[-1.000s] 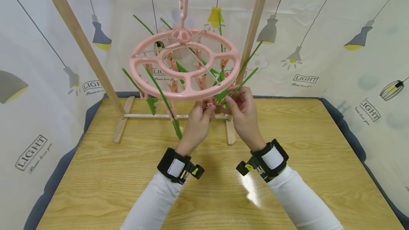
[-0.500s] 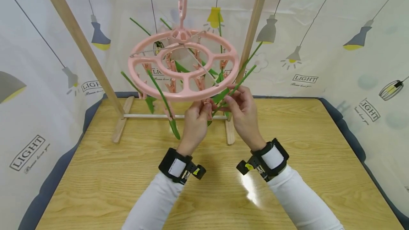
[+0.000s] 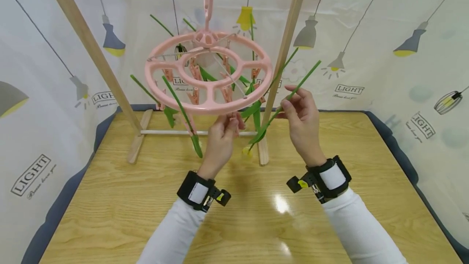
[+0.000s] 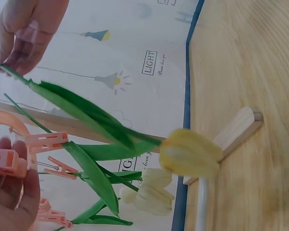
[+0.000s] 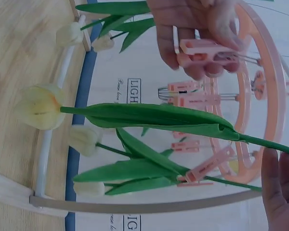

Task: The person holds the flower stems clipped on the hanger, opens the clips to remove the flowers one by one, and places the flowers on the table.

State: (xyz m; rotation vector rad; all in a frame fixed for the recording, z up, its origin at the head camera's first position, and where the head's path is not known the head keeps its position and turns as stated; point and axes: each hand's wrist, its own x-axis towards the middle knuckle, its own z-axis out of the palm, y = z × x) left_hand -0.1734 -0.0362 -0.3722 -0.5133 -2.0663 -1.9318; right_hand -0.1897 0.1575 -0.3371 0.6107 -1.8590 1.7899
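A pink round clip hanger [image 3: 211,109] hangs by its hook from the white top bar of a wooden rack. Below its near rim my left hand [image 3: 221,139] pinches a pink clothespin [image 5: 207,52], which holds no flower. To the right, my right hand [image 3: 303,123] pinches the green stem of an artificial tulip [image 4: 190,153]. That tulip points head down, apart from the hanger, its pale yellow bloom low near the rack's right foot. Several other tulips [image 5: 84,139] hang head down from clothespins [image 5: 211,163] around the ring, their stems sticking up past it.
The rack's wooden posts [image 3: 91,48] stand left and right of the hanger, joined low down by a white bar [image 3: 172,132]. A wood-grain table [image 3: 249,223] lies under everything. Behind it hangs a lamp-patterned cloth [image 3: 384,72], with a dark blue edge along the table.
My right hand has moved right, drawing the tulip away from the clothespin. My left hand stays at the clothespin beneath the ring, shifting slightly left.
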